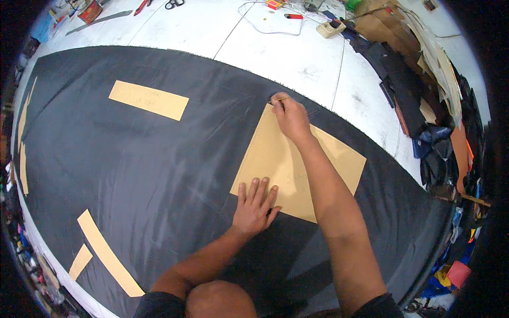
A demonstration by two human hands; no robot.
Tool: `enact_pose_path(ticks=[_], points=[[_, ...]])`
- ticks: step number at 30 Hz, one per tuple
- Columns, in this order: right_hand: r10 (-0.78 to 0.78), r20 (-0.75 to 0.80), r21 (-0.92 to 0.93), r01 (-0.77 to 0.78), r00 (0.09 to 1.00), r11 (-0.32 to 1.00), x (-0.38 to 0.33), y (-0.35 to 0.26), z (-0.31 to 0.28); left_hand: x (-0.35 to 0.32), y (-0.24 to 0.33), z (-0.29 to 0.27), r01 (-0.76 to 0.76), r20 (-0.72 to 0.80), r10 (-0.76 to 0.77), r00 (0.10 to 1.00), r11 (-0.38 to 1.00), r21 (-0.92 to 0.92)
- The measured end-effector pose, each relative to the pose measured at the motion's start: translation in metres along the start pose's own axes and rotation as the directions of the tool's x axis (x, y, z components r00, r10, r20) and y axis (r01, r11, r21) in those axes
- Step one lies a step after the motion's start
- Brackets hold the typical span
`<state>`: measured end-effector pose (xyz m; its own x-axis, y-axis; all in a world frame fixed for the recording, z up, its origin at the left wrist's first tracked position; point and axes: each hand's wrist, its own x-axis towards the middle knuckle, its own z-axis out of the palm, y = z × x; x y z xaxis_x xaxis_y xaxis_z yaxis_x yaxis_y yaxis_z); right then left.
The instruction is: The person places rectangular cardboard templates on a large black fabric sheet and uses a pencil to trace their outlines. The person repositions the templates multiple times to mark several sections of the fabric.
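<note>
A large tan cardboard piece [339, 159] lies flat on a wide sheet of black fabric [175, 175]. My left hand [254, 206] is spread flat across its near left corner, fingers apart, pressing it to the fabric. At the card's far left corner, my right hand [290, 114] is closed in a pinch around a thin pencil-like tool [282, 99]. The tool's tip is at the card's edge, partly hidden by the fingers. My right forearm crosses over the card and covers part of it.
Smaller card strips lie on the fabric: one at the far left [148, 100], others near left [108, 252] and along the left edge. Beyond are scissors [174, 4], a metal ruler [99, 23] and a red cutter [293, 16]. Dark scraps [392, 74] are heaped at far right.
</note>
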<state>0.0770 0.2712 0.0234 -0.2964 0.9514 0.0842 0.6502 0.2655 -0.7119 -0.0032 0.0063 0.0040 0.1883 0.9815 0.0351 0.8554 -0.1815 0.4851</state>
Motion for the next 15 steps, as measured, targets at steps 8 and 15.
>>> enact_pose_path(ticks=[8,15], points=[[0.033,-0.110,-0.076,-0.041,0.993,0.996,-0.032,0.012,-0.021,0.000,0.001,-0.001,0.010,-0.003,-0.010,1.000,1.000,0.016],[0.144,-0.184,-0.039,-0.154,0.972,0.987,-0.054,0.031,-0.042,0.000,0.004,0.004,0.014,-0.018,-0.013,1.000,1.000,0.025]])
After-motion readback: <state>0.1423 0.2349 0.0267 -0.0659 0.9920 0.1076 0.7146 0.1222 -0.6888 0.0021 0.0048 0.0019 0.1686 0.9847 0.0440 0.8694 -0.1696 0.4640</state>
